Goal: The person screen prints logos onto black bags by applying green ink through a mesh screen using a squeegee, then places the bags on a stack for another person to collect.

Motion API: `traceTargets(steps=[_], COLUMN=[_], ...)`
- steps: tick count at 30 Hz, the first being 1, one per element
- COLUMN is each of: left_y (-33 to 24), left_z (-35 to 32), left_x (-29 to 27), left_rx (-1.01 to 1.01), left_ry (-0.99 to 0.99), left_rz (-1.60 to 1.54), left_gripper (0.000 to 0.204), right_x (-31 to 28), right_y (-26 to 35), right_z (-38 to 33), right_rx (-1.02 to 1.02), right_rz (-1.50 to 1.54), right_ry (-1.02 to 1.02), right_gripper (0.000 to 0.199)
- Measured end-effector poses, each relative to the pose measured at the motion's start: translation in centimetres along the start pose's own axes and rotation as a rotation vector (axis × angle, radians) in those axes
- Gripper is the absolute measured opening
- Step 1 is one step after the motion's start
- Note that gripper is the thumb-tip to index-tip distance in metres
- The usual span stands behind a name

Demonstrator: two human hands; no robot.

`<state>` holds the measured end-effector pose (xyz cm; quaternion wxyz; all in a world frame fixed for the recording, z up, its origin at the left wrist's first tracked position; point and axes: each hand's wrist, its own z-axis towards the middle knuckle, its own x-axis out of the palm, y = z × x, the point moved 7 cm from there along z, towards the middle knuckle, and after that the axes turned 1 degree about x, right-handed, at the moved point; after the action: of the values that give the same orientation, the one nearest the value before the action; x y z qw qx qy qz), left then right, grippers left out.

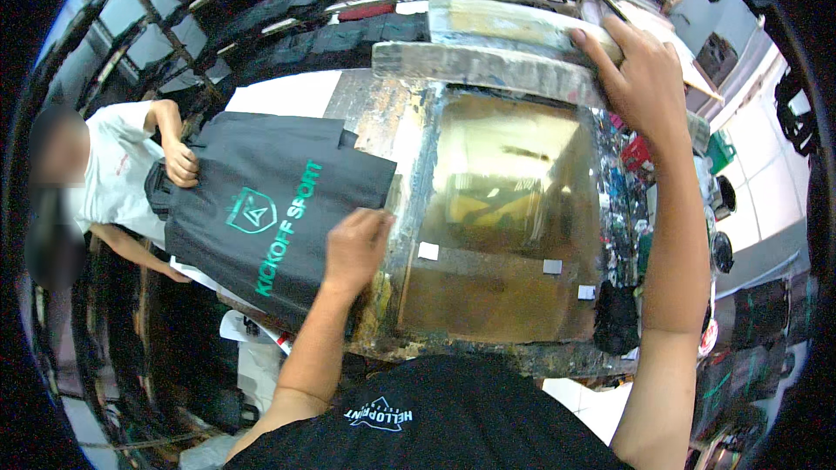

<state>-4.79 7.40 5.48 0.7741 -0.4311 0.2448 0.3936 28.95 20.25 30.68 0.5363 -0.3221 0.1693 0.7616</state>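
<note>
Black T-shirt fabric [488, 418], printed in white, is shown at the near edge, with both forearms extended beyond it over a paint-stained table [370, 100]. At left, a dark fabric piece [292, 157] bearing a green shield and lettering is laid flat, print side up, beside a glossy amber panel [514, 300]. Its left side is held by a co-worker's hand [181, 165], presumably so that the cloth is carried without creasing. The left hand [355, 248] is placed at its right edge, fingers curled together; whether cloth is pinched cannot be told. The right hand [644, 78] is clamped over the far right end of a pale, stained frame [505, 52], apparently so that it is steadied clear of the panel. White tabs [552, 266] are set on the panel's near part, possibly as position marks. A black bundle [616, 318] is seen at the panel's near right corner, perhaps set aside within reach.
</note>
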Motion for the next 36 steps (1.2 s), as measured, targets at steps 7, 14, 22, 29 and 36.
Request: traceTargets(steps=[7, 14, 22, 29, 36], left_y=[3.9, 14.0, 14.6, 14.4, 14.5], left_z=[1.4, -0.1, 1.5, 0.8, 0.9], left_x=[1.6, -1.6, -2.8, -3.3, -3.1], left_rx=[-0.097, -0.429, -0.471, -0.432, -0.443], left_ry=[-0.007, 0.162, 0.254, 0.205, 0.2], left_rz=[0.069, 0.843, 0.671, 0.68, 0.614], left_gripper=[0.024, 0.057, 0.043, 0.042, 0.039], right_x=[-0.3, -0.6, -0.6, -0.4, -0.5], right_y=[0.7, 0.8, 0.1, -0.3, -0.2], right_z=[-0.3, -0.2, 0.0, -0.3, -0.7], right_rx=[-0.012, 0.009, -0.011, -0.002, 0.001], right_rz=[0.015, 0.01, 0.022, 0.078, 0.078], right_ry=[0.0, -0.042, -0.075, -0.106, -0.13], right_gripper=[0.056, 0.061, 0.061, 0.063, 0.061])
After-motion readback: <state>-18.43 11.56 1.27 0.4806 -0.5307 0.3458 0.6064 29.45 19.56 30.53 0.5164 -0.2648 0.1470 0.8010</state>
